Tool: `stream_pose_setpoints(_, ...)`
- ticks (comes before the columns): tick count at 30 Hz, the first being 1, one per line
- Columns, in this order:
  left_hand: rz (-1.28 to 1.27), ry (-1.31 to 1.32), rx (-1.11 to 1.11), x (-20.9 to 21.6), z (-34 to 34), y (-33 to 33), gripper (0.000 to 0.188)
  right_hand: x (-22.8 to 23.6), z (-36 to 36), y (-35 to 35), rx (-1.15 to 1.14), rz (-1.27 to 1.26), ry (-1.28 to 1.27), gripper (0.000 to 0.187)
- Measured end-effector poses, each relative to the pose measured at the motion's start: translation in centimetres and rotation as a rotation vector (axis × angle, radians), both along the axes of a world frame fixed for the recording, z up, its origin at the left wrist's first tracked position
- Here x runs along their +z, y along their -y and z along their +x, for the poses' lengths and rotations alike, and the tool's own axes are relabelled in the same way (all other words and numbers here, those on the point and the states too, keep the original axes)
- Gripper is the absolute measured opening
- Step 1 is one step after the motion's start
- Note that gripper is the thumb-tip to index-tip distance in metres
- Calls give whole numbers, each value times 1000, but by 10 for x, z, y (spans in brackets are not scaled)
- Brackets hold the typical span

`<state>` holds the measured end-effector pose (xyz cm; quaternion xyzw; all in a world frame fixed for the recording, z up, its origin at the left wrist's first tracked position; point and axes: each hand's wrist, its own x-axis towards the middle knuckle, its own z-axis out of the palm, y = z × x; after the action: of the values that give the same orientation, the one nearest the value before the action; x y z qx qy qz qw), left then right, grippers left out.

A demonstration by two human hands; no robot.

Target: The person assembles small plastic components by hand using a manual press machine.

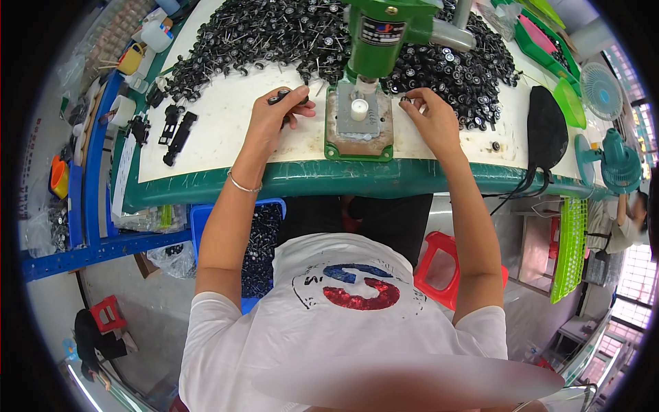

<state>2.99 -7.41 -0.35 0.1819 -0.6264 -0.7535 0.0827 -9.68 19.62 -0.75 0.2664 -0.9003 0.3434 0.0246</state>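
Note:
My left hand (276, 118) is curled round several small black wheels (277, 98), just left of the green bench press. Some of what it holds is hidden by the fingers. To the right of the press, my right hand (434, 121) pinches a small black wheel (405, 100) between thumb and fingertips. Between both hands stands the press (376, 51), its base plate (338, 146) at the table's near edge. On that plate sits a round white fixture (359, 109), under the press ram. Neither hand touches the press.
A large heap of black wheels, many on metal axles (274, 34), covers the back of the white table (226, 130). Black toy chassis parts (180, 137) lie at left, a black cloth pouch (547, 127) at right. A blue bin (200, 218) and red stool (434, 257) stand below.

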Motion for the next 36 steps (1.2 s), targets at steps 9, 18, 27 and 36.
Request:
stream_pose_setpoints(9, 195, -52, -20, 7, 2, -16, 22, 30, 36, 45, 275, -281, 297, 31)
stream_pose_setpoints(18, 48, -143, -37, 13, -1, -34, 18, 19, 38, 45, 277, -338, 417, 33)
stream_pose_setpoints(27, -139, -164, -61, 25, -11, -59, 14, 31, 35, 30, 277, -582, 446, 48)
stream_pose_setpoints(36, -156, -287, -62, 20, -23, -65, 13, 122, -30, 15, 112, -950, 374, 27)
